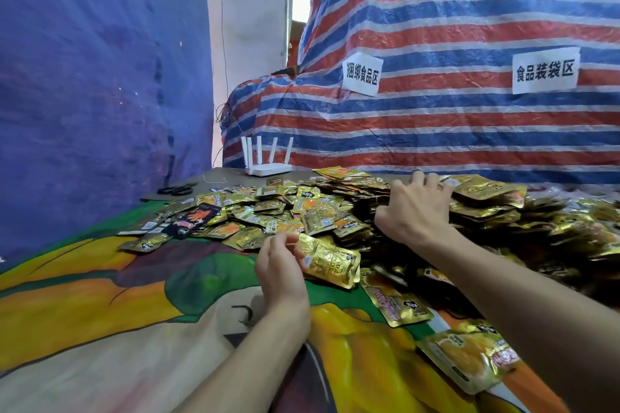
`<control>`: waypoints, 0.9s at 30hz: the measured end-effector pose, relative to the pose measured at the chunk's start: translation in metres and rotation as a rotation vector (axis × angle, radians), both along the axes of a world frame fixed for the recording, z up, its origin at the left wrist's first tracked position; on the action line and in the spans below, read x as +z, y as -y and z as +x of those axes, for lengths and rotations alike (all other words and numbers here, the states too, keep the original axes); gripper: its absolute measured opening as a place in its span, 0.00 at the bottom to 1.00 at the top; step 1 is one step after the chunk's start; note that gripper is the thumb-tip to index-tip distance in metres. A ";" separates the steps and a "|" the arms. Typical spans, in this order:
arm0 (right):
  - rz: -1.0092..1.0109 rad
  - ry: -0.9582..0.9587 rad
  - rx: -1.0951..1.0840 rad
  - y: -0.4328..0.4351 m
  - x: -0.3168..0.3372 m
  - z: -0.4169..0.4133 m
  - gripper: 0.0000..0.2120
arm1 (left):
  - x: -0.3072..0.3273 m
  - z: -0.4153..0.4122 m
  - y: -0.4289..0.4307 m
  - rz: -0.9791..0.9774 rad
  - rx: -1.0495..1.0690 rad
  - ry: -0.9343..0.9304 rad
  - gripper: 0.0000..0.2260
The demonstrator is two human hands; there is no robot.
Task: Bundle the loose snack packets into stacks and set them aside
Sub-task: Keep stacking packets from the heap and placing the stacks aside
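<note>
1. Fingers [289, 241] of our left hand [280, 266] are curling round one end of a stack of gold packets [332, 261]. We are pinching it just above the cloth, at the near edge of the heap.
2. Fingers [418, 178] of our right hand [416, 208] are bending, slightly spread, over the top of the heap of loose packets [335, 204]. We cannot tell whether they are gripping any packet.
3. The heap is lying across the far part of the printed cloth [100, 295] and is rising highest on the right. A black packet [194, 216] is lying at its left edge, and two single packets [401, 307] are lying nearer us, beside our right forearm.
4. Black-handled scissors [176, 190] are lying left of the heap, and a white router [265, 163] is standing beyond it.
5. A striped tarpaulin [436, 27] is hanging behind, bearing two paper labels [362, 74]. A blue sheet [84, 77] is hanging on the left.
</note>
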State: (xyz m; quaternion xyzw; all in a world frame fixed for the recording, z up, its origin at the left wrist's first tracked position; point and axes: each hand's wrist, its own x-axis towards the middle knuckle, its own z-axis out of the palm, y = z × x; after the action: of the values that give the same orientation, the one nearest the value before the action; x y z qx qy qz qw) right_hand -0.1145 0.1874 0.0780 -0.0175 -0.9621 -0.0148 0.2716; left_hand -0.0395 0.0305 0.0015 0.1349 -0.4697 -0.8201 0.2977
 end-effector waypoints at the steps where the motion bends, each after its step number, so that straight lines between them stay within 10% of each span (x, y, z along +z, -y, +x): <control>1: -0.023 -0.038 0.066 0.006 -0.001 0.000 0.21 | 0.000 0.002 -0.003 0.006 0.021 0.004 0.11; 8: -0.299 0.165 0.365 0.054 0.000 -0.019 0.20 | 0.034 -0.019 0.007 -0.069 0.055 0.058 0.08; 18: -0.317 0.458 0.206 0.093 -0.018 -0.088 0.28 | 0.026 -0.085 0.117 -1.619 -0.036 0.347 0.16; 27: -0.522 0.459 0.146 0.112 -0.026 -0.113 0.19 | 0.013 -0.130 0.131 -1.547 -0.656 0.397 0.34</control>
State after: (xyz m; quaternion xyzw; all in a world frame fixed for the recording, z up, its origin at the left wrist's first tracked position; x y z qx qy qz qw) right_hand -0.2271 0.0750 0.0519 -0.0138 -0.9682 0.2473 0.0351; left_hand -0.1693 -0.1008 0.0145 -0.1075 -0.9546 -0.2757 -0.0334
